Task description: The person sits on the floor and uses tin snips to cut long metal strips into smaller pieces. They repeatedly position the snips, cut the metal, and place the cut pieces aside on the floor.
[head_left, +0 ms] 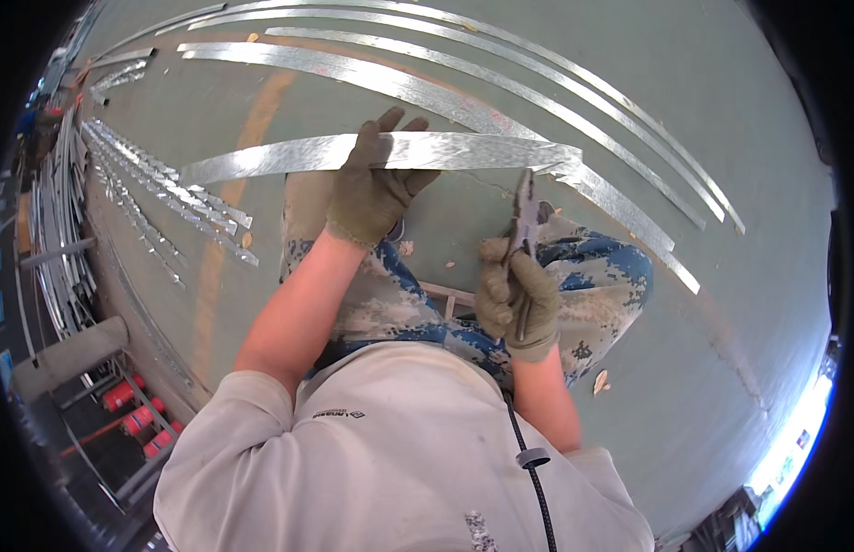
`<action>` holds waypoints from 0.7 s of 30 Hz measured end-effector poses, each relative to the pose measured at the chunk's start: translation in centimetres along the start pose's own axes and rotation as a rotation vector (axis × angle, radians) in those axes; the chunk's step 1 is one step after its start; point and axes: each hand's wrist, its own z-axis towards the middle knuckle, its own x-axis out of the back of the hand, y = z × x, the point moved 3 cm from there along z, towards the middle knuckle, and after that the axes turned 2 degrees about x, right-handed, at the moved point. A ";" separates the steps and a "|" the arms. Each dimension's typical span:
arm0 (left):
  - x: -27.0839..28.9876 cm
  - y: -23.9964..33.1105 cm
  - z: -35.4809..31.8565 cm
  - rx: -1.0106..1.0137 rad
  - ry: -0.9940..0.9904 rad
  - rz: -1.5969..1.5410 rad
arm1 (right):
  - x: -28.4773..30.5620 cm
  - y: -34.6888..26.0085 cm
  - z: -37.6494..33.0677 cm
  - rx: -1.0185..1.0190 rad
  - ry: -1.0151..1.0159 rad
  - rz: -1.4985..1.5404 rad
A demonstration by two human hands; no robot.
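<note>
My left hand (367, 195), in an olive-brown work glove, grips a flat, shiny metal strip (500, 150) near its middle, fingers wrapped round its edges. The strip is held up across my knees, its right end overlapping other strips below in the picture. My right hand (521, 304), gloved alike, is closed round the handles of a pair of pliers (524, 216). Their jaws point away from me, close under the strip's lower edge near its right end. Whether the jaws touch the strip I cannot tell.
Several long metal strips (381, 83) lie on the green floor ahead. Thin jagged metal pieces (160, 179) lie to the left, beside a pile of metal lengths (63, 230). Red cylinders (137, 419) sit in a rack at the lower left. A dry leaf (601, 382) lies at right.
</note>
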 end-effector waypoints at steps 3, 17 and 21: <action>-0.5 -0.6 0.1 0.013 -0.027 0.013 | -0.4 -1.4 -0.3 0.020 0.013 -0.107; -0.1 -0.4 0.7 0.007 -0.107 0.092 | -1.2 3.4 1.6 -0.072 0.579 -1.174; -0.2 -0.7 0.7 0.017 -0.100 0.092 | -0.9 3.7 2.6 -0.001 0.625 -1.291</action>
